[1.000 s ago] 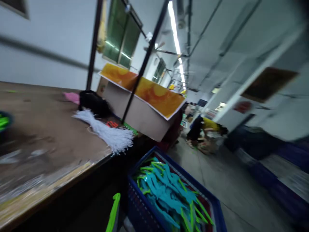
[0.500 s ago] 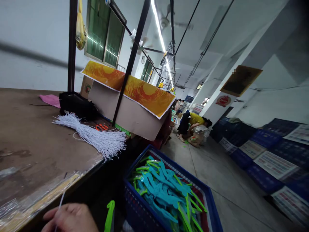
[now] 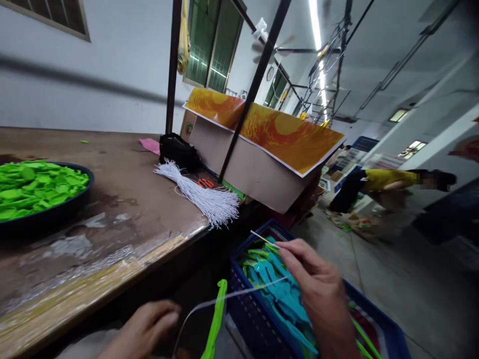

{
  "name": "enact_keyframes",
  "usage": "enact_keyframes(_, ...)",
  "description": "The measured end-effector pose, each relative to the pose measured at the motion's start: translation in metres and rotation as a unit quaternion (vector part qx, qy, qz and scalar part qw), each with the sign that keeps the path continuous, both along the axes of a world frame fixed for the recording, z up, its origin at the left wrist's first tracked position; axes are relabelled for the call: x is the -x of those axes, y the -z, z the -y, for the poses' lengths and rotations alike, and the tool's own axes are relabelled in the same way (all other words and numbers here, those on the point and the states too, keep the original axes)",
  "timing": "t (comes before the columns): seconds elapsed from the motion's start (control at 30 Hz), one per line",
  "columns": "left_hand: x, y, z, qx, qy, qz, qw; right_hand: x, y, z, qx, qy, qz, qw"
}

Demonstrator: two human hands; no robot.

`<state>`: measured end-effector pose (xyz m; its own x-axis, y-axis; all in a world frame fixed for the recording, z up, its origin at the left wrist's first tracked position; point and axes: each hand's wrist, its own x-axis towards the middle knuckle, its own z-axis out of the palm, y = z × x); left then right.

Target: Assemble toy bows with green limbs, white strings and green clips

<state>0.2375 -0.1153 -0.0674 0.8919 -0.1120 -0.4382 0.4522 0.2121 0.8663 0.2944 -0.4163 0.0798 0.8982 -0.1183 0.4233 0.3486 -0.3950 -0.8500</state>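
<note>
My right hand (image 3: 314, 284) is over the blue crate, with thumb and forefinger pinched on a thin white cord (image 3: 243, 293). One stiff end of the cord sticks out to the left of the fingertips. The rest loops down to the bottom edge, passing in front of a bright green plastic piece (image 3: 216, 324). My left hand (image 3: 145, 326) is low, left of that piece, slightly blurred, its fingers curled together; what they hold, if anything, is hidden. A bundle of white cords (image 3: 202, 194) lies on the table, its frayed end over the edge.
The blue crate (image 3: 389, 324) holds turquoise and green plastic parts. A round dark tray (image 3: 71, 209) of green pieces stands on the brown table (image 3: 123, 164). Orange-handled scissors (image 3: 205, 183) and a black bag (image 3: 179, 152) lie behind the cords. A person (image 3: 389, 179) bends over in the aisle.
The view has swung left, bringing the green-filled tray in. My right hand has come into view pinching the cord. The cord, earlier in my left hand, now stretches from my right.
</note>
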Motion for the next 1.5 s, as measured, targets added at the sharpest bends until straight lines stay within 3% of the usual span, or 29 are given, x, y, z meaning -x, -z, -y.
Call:
enact_keyframes(0.07, -0.03, -0.001, 0.022, -0.032, 0.0, 0.049, 0.998, 0.007, -0.007, 0.018, 0.168, 0.075, 0.118, 0.976)
enact_keyframes(0.13, -0.05, 0.0, 0.05, 0.008, 0.006, 0.053, 0.999, 0.013, -0.002, 0.021, 0.244, 0.089, 0.155, 0.953)
enact_keyframes(0.23, -0.056, 0.007, 0.088, 0.101, 0.037, 0.025, 0.994, 0.016, 0.027, 0.01, 0.273, 0.011, 0.097, 0.957)
enact_keyframes(0.33, -0.05, 0.017, 0.108, 0.177, 0.054, 0.018, 0.983, 0.019, 0.063, -0.006, 0.28, -0.042, 0.038, 0.958)
enact_keyframes(0.43, -0.046, 0.022, 0.11, 0.206, 0.047, 0.029, 0.977, 0.022, 0.086, -0.018, 0.293, -0.063, 0.035, 0.953)
enact_keyframes(0.53, -0.045, 0.023, 0.106, 0.208, 0.034, 0.027, 0.977, 0.024, 0.094, -0.026, 0.312, -0.077, 0.037, 0.946)
enact_keyframes(1.5, -0.042, 0.023, 0.102, 0.137, -0.001, 0.103, 0.985, 0.019, 0.098, -0.05, 0.342, -0.082, 0.004, 0.936)
